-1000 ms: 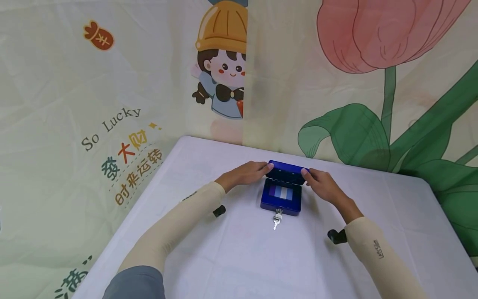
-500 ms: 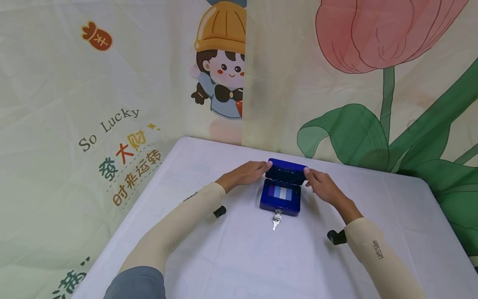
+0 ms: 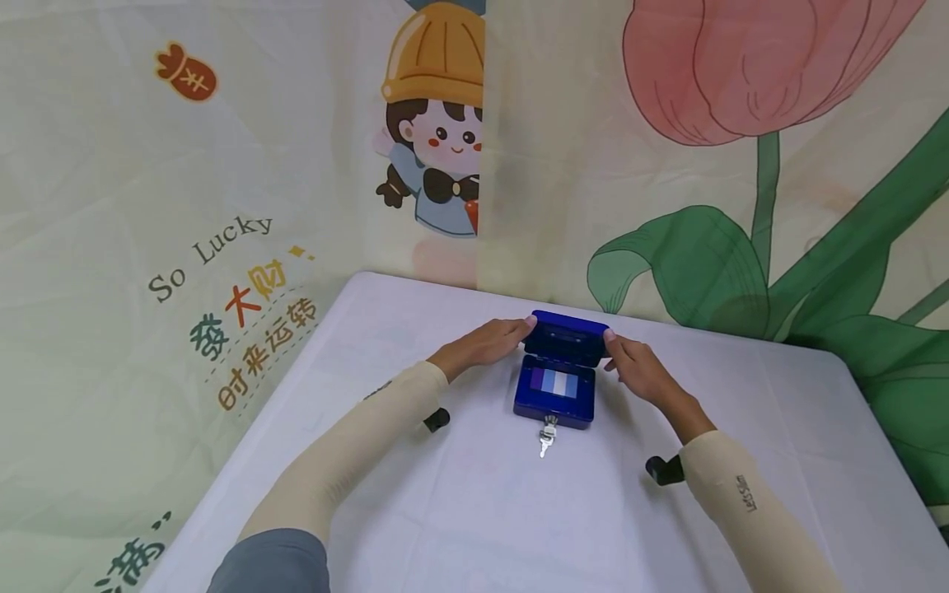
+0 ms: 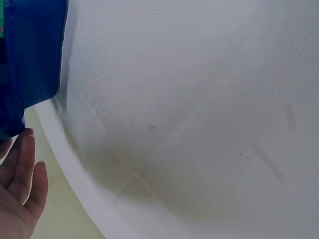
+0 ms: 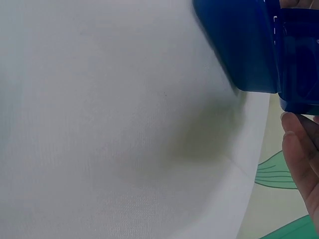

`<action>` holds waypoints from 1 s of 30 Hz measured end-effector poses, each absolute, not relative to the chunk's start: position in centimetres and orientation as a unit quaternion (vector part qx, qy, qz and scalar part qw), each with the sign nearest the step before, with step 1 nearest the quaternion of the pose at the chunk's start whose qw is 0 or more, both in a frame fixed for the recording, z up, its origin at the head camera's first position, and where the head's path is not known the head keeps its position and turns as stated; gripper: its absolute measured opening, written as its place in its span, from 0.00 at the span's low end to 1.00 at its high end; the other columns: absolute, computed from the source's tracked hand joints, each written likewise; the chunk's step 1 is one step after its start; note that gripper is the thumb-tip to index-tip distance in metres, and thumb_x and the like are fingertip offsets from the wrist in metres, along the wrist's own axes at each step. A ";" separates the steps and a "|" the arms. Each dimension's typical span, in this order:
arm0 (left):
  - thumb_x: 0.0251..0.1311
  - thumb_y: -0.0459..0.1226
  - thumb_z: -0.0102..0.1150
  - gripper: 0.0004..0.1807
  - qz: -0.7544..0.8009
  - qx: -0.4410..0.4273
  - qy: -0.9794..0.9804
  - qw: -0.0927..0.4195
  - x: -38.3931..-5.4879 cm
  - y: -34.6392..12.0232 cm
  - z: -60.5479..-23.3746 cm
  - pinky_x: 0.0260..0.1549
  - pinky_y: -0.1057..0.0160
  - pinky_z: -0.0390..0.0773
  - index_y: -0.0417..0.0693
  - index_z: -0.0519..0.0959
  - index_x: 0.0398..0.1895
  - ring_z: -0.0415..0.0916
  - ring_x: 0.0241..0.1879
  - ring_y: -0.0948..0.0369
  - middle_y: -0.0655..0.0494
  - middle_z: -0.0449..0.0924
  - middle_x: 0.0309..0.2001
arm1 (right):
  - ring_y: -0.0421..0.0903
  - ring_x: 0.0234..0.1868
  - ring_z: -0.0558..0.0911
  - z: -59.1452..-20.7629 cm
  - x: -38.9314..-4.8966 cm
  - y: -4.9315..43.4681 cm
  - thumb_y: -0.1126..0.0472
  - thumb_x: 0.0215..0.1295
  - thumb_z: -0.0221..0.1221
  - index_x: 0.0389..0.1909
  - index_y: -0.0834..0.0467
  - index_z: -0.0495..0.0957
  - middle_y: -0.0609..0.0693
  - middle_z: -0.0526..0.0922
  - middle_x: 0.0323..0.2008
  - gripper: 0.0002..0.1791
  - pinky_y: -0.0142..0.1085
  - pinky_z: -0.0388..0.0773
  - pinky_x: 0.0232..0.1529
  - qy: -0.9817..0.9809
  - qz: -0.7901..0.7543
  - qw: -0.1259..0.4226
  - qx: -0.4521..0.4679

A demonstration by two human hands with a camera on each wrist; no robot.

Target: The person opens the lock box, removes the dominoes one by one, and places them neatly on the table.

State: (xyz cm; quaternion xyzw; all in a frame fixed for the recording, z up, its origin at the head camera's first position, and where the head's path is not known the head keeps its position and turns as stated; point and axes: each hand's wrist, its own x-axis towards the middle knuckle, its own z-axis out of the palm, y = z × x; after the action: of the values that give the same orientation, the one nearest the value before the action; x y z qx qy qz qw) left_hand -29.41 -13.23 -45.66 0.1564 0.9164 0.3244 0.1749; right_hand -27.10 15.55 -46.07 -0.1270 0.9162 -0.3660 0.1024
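A small blue cash box (image 3: 524, 409) stands on the white table with its hinged lid (image 3: 567, 333) raised. My left hand (image 3: 488, 341) holds the lid's left edge, thumb at the upper corner. On the opposite edge, my right hand (image 3: 636, 367) grips the lid near its top corner. Inside the box lies a panel (image 3: 553, 382) striped in purple, blue and white. Keys (image 3: 547, 438) hang from the lock at the front. In the left wrist view the left fingers (image 4: 25, 164) meet the lid's edge; the right wrist view shows the right fingers (image 5: 298, 149) against the lid.
The white table (image 3: 474, 511) has rounded back corners. Behind it hangs a printed cloth (image 3: 549, 165) with a tulip, a cartoon figure and lettering. Black wrist mounts (image 3: 665, 470) stick out under both cream sleeves.
Both hands have tilted the lid slightly farther back, so more of its inner side shows. The view has also shifted a little. The box stays in place on the table.
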 end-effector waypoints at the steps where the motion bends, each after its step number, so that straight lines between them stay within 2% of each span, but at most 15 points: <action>1: 0.68 0.72 0.18 0.48 0.327 0.156 0.916 0.174 -29.4 -13.2 -45.7 0.73 0.42 0.56 0.53 0.57 0.79 0.62 0.74 0.49 0.48 0.70 0.71 | 0.60 0.54 0.81 -46.1 -27.1 15.6 0.29 0.75 0.25 0.75 0.64 0.61 0.66 0.79 0.60 0.48 0.49 0.82 0.48 0.916 -0.368 0.102 -0.125; 12: 0.71 0.69 0.16 0.47 0.332 0.144 0.920 0.148 -29.4 -12.6 -45.7 0.71 0.44 0.61 0.49 0.62 0.77 0.68 0.70 0.49 0.46 0.76 0.66 | 0.59 0.54 0.82 -46.3 -27.4 15.2 0.27 0.73 0.24 0.72 0.67 0.64 0.67 0.79 0.59 0.52 0.46 0.82 0.47 0.912 -0.384 0.102 -0.098; 19: 0.73 0.67 0.16 0.45 0.327 0.141 0.925 0.130 -29.8 -12.3 -45.9 0.69 0.45 0.65 0.48 0.65 0.75 0.72 0.66 0.50 0.46 0.78 0.63 | 0.59 0.53 0.82 -46.4 -27.6 15.1 0.28 0.74 0.25 0.72 0.67 0.64 0.67 0.80 0.59 0.51 0.45 0.83 0.46 0.911 -0.388 0.101 -0.096; 24: 0.73 0.66 0.17 0.44 0.321 0.135 0.929 0.123 -29.8 -12.1 -45.9 0.69 0.46 0.65 0.47 0.64 0.76 0.71 0.67 0.50 0.47 0.78 0.63 | 0.59 0.53 0.82 -46.3 -27.6 15.1 0.28 0.74 0.25 0.71 0.68 0.65 0.67 0.80 0.58 0.51 0.45 0.83 0.45 0.911 -0.390 0.098 -0.094; 30: 0.75 0.65 0.18 0.43 0.323 0.142 0.928 0.121 -29.5 -12.1 -45.8 0.71 0.47 0.62 0.46 0.62 0.77 0.67 0.70 0.49 0.46 0.74 0.68 | 0.59 0.52 0.83 -46.1 -27.5 15.2 0.29 0.74 0.25 0.71 0.68 0.65 0.67 0.80 0.57 0.50 0.44 0.83 0.44 0.913 -0.385 0.092 -0.097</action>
State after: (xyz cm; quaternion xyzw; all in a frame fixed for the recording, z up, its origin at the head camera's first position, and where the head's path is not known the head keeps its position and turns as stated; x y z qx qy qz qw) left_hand -29.54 -12.08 -45.83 0.1418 0.9278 0.3234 0.1206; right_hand -27.50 15.20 -46.15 -0.0972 0.9133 -0.3847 0.0920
